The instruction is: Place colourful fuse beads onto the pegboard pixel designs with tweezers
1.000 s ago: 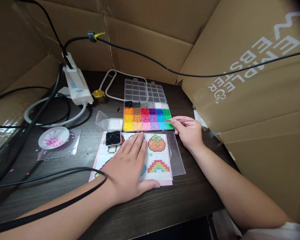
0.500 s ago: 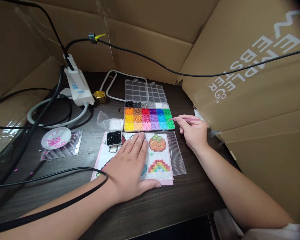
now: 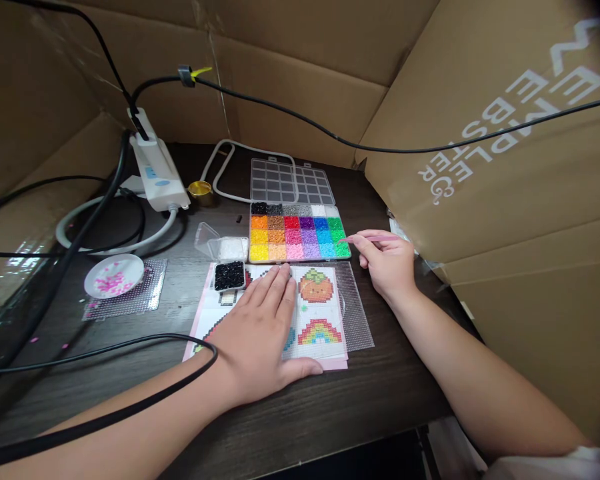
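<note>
My left hand point(image 3: 260, 340) lies flat, fingers stretched, on a pattern sheet point(image 3: 317, 317) printed with pixel pictures, among them an orange fruit and a rainbow. My right hand point(image 3: 389, 263) grips pink tweezers point(image 3: 373, 238), whose tips are at the green beads point(image 3: 341, 248) on the right side of the bead box point(image 3: 300, 260). The box is sorted by colour into compartments, its clear lid point(image 3: 293, 181) folded back. A small tray of black beads point(image 3: 229, 275) stands by my left fingers, partly on the sheet. A clear pegboard point(image 3: 357, 313) sticks out from under the sheet's right side.
On the left, a white dish point(image 3: 114, 277) of pink beads rests on another pegboard point(image 3: 153, 287). Behind the black beads is a small open box of white beads point(image 3: 233, 249). A power strip point(image 3: 159, 167), cables and a gold cup point(image 3: 200, 191) stand farther back. Cardboard walls point(image 3: 300, 87) surround the table.
Almost nothing differs. The whole view has shifted very slightly; my left hand stays flat on the sheet and the tweezers' tips remain at the green beads.
</note>
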`<action>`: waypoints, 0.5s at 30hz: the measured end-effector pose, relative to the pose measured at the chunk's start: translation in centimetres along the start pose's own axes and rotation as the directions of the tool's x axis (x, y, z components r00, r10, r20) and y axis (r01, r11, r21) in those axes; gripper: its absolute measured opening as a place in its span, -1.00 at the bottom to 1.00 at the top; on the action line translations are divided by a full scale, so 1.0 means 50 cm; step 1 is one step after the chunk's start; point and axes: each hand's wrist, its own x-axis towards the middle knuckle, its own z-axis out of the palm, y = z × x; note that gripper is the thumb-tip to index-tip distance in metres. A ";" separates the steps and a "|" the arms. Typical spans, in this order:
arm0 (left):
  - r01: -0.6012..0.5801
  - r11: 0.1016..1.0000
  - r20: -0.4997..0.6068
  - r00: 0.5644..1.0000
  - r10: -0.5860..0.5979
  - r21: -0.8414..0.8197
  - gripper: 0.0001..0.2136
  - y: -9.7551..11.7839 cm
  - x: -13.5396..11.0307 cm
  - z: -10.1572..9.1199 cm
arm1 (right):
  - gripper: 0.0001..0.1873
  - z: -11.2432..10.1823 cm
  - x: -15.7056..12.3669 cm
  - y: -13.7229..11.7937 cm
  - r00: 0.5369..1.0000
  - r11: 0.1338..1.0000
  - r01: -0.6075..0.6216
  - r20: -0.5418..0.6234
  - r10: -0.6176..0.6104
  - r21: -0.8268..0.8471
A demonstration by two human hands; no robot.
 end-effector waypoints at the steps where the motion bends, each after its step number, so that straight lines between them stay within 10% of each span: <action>1: -0.001 1.000 -0.002 1.000 0.001 0.001 0.12 0.000 0.000 0.000 | -0.83 0.000 0.000 0.000 1.000 1.000 0.001 0.001 -0.001 -0.004; 10: 0.000 1.000 -0.010 1.000 0.000 -0.022 0.12 0.001 -0.001 0.003 | -0.83 -0.011 -0.016 -0.008 0.997 0.996 0.074 -0.002 -0.074 0.043; 15: -0.010 1.000 0.001 1.000 0.010 -0.007 0.13 0.000 -0.001 0.003 | -0.93 -0.021 -0.061 -0.031 0.952 0.990 0.080 0.284 -0.109 0.113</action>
